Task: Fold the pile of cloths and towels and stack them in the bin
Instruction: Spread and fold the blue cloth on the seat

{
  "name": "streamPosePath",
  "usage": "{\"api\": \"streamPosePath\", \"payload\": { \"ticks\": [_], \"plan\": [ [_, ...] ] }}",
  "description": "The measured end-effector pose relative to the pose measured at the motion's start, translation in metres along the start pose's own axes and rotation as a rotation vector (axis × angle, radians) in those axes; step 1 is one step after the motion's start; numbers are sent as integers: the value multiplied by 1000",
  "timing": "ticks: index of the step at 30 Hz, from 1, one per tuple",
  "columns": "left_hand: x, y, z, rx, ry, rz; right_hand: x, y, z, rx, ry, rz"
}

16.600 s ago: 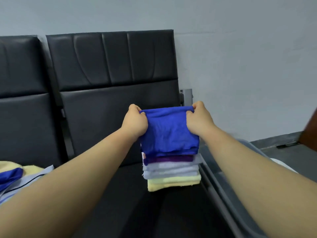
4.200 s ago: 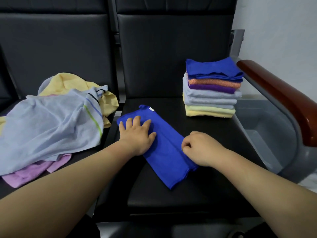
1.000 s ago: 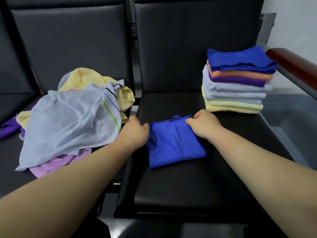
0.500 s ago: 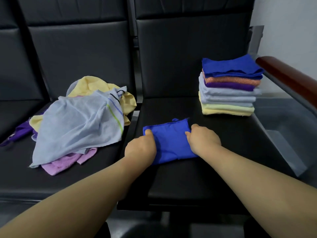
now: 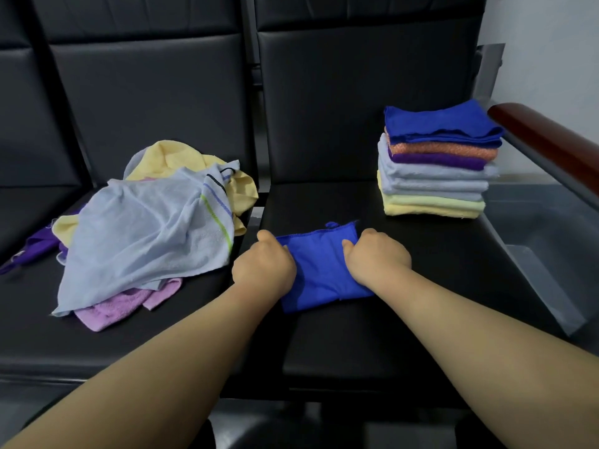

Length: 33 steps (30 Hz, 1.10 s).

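On the black seat point(image 5: 356, 338), the folded blue cloth point(image 5: 319, 267) lies flat, long axis roughly 12-to-6. The left hand point(image 5: 264, 267) pinches its 9 o'clock edge, the right hand point(image 5: 377, 259) its 3 o'clock edge.

A row of black padded seats point(image 5: 356, 335) carries everything: on the right seat a small folded blue cloth point(image 5: 321, 273) lies flat near the middle. A neat stack of folded cloths point(image 5: 434, 176) stands at the back right corner, near the armrest point(image 5: 551, 147), with a blue one on top and yellow ones at the bottom. On the left seat lies a loose pile of unfolded cloths point(image 5: 152, 228), pale blue with coloured stripes over yellow and lilac pieces, and a dark purple cloth point(image 5: 35, 251) lies just beside it at the far left
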<state>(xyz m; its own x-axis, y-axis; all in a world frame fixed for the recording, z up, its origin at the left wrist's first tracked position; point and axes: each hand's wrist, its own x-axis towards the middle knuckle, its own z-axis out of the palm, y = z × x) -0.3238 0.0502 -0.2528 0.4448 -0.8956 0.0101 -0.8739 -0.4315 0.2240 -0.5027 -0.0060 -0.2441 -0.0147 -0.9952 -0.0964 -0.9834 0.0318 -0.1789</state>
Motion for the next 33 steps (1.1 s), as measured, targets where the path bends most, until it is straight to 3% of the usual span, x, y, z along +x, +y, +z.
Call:
{"api": "streamPosePath", "payload": {
  "ticks": [3,7,15,23,33],
  "plan": [
    [8,-2,-1,-33,-86,-119,9,-7,2,80,-73,50],
    [3,16,4,-89,-142,-91,14,-10,1,123,-130,11],
    [6,26,-25,-720,175,53,6,10,-34,556,147,-71],
    [42,115,-97,-690,231,256,31,54,-127,624,369,-76],
    [114,245,-137,-644,112,305,113,120,-214,538,418,39]
  ]
}}
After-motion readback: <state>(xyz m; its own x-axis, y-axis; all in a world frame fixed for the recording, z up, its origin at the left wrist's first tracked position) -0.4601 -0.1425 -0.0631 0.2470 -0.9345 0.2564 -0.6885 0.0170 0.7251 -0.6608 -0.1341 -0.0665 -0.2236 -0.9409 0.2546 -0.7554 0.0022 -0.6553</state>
